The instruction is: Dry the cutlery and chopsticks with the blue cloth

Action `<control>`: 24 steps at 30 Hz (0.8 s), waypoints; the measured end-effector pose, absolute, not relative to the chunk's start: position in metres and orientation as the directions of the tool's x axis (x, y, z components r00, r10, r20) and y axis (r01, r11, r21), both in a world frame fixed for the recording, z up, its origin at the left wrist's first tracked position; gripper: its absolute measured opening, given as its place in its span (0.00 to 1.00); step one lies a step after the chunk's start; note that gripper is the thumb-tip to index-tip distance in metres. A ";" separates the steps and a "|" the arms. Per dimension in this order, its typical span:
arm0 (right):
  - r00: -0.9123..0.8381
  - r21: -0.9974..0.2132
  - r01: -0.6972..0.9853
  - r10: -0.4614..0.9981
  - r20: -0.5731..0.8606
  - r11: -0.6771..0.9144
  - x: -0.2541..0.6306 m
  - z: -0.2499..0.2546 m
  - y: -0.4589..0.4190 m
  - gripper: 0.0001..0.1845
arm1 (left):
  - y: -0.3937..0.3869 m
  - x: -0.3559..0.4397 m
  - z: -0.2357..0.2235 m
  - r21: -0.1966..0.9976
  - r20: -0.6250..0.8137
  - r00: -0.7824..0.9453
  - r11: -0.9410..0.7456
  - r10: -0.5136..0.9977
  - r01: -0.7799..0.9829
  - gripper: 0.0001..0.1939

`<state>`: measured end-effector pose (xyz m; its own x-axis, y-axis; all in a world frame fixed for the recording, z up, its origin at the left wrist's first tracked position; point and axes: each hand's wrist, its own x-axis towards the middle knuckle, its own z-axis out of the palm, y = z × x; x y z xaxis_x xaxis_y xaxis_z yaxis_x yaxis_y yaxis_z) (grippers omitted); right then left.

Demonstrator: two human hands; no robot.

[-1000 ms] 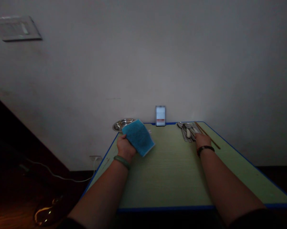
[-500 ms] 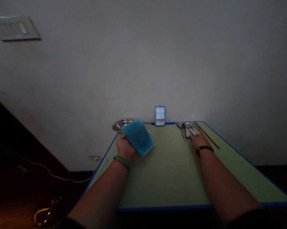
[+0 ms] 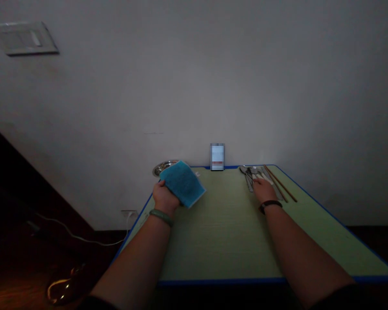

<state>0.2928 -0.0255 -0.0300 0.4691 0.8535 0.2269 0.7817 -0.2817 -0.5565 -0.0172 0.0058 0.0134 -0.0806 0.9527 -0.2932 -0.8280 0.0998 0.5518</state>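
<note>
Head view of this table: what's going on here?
A person is at a green, blue-edged table. Their left hand grips a blue cloth near the table's far left corner, close to a steel dish. Their right hand lies over a group of spoons and other cutlery, with wooden chopsticks just to its right.

Rough blue cloth [image 3: 182,184]; glossy steel spoons [image 3: 246,171]; matt wooden chopsticks [image 3: 280,183].

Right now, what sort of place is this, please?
Probably a plain room at home, used for eating: a green table with a blue edge holds metal spoons and wooden chopsticks, beside a steel dish.
</note>
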 end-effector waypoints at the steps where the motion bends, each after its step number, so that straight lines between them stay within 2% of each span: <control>1: 0.466 -0.562 0.776 0.861 0.205 -0.287 0.288 -0.030 -0.025 0.23 | 0.007 -0.020 0.014 0.547 -0.278 -0.098 0.074 0.955 -0.834 0.24; 6: 0.314 -0.567 0.804 0.938 0.144 -0.182 0.260 -0.031 -0.025 0.20 | 0.014 -0.032 0.019 0.524 -0.228 -0.224 -0.074 0.947 -0.848 0.21; 11: 0.017 -0.537 0.843 0.994 0.111 0.045 0.227 -0.031 -0.027 0.18 | 0.020 -0.041 0.023 0.556 -0.214 -0.315 -0.150 0.925 -0.818 0.21; 16: -0.222 -0.480 0.847 0.972 0.072 0.229 0.195 -0.030 -0.026 0.18 | 0.025 -0.048 0.021 0.585 -0.249 -0.366 -0.162 0.897 -0.795 0.20; 19: -0.293 -0.451 0.846 0.955 0.048 0.283 0.177 -0.029 -0.023 0.18 | 0.027 -0.049 0.020 0.583 -0.251 -0.359 -0.156 0.899 -0.797 0.20; 24: -0.314 -0.425 0.853 0.948 0.050 0.304 0.145 -0.029 -0.013 0.22 | 0.027 -0.051 0.021 0.567 -0.235 -0.364 -0.177 0.901 -0.805 0.21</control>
